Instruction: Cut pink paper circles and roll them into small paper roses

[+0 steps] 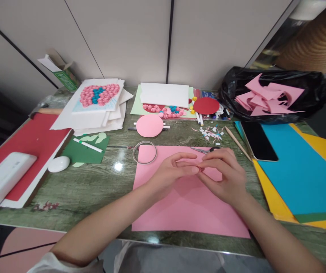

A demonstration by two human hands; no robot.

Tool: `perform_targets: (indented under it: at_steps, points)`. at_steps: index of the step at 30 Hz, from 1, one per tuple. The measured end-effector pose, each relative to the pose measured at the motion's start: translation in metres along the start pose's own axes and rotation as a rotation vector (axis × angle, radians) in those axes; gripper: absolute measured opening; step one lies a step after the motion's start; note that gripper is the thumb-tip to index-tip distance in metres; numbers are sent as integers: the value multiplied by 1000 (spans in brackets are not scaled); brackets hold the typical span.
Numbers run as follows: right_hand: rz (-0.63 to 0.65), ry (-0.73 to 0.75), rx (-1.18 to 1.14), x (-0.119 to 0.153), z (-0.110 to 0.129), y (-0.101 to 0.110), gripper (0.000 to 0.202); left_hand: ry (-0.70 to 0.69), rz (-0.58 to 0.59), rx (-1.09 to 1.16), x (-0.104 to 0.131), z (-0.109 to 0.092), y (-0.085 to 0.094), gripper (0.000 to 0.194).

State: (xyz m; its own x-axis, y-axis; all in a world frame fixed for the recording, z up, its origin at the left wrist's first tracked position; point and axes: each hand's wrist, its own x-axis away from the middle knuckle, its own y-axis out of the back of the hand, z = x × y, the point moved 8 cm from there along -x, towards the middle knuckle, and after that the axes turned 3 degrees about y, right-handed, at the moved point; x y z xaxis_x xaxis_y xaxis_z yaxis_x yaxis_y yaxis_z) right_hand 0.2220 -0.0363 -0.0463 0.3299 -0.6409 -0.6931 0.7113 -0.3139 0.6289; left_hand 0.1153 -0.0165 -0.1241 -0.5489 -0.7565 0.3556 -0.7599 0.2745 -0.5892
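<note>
My left hand [177, 170] and my right hand [225, 174] meet over a large pink paper sheet [185, 208]. Their fingertips pinch a small reddish-pink paper piece [200, 169], mostly hidden by the fingers; its exact shape is unclear. Just beyond the right hand lie scissors [201, 150], their handles partly covered by it. A ring of tape [135, 153] overlaps the sheet's far left corner. Behind it, a pink paper disc [149, 126] rests across some pens.
Rolled paper flowers [174, 111] and a red disc [206, 105] lie at the back. Pink offcuts [268, 96] fill a black bag [228, 87]. Right are a phone [259, 141], a pencil [237, 142] and blue paper [307, 170]. A flower-covered picture [97, 96] lies left.
</note>
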Motion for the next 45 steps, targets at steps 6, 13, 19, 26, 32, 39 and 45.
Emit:
perform_targets:
  at_steps: [6, 13, 19, 26, 32, 39, 45]
  points:
    - [29, 3, 5, 1, 0, -4, 18, -41, -21, -28, 1, -3, 1, 35]
    - [47, 76, 13, 0, 4, -1, 26, -18, -6, -142, 1, -10, 3, 37]
    - [124, 31, -160, -3, 3, -6, 22, 2, 105, -195, 1, -13, -3, 38]
    - [91, 84, -62, -2, 4, -3, 22, 10, 38, -112, -1, -5, 0, 37]
    - [114, 41, -66, -1, 0, -6, 20, -23, -11, -136, 0, -6, 1, 36]
    - [159, 10, -160, -3, 0, -8, 21, -9, 84, -191, -1, -13, -4, 32]
    - [275, -81, -287, -2, -4, -18, 14, 28, 137, -248, -3, -14, -1, 37]
